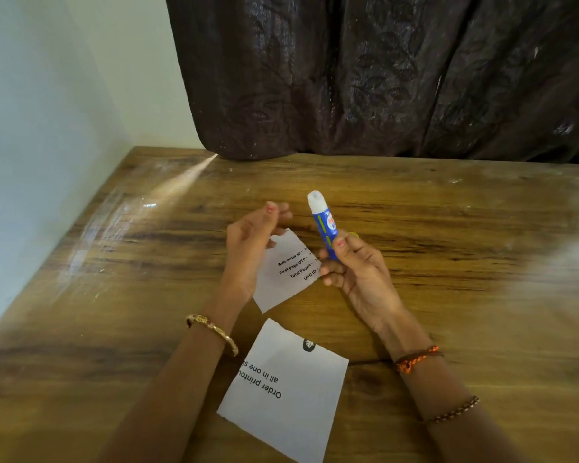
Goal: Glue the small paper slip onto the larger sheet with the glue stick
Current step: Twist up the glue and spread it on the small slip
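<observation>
1. The wooden tabletop [448, 262] carries the work area; a dark patterned curtain [381, 78] hangs over its far edge and a pale wall [47, 95] runs along its left edge.
2. The left hand [248, 248] is closed in a pinch on the small paper slip [283, 272], gripping it at its upper left corner.
3. The small paper slip is raised off the tabletop near the middle of the surface, tilted, with its printed face toward the camera. Legible lines read "Sub-order ID", "First page OTP", "Total Pages" and "UPC ID".
4. The right hand [355, 269] is closed around the lower barrel of the blue glue stick [323, 225], thumb on the front and fingers wrapped behind.
5. The glue stick stands nearly upright, leaning slightly left, just right of the slip's upper edge. Its white top end points up and away from the paper. Whether a cap is fitted cannot be told.
6. The larger sheet [291, 396] lies flat on the tabletop near the near edge, between the two forearms. Its print is upside down to the camera and reads in part "Order printou" and "all in one".
7. The slip and the larger sheet are apart, with bare wood showing between them.
8. A gold bangle [214, 332] sits on the left wrist. An orange thread band [415, 359] and a beaded bracelet [455, 411] sit on the right forearm.
</observation>
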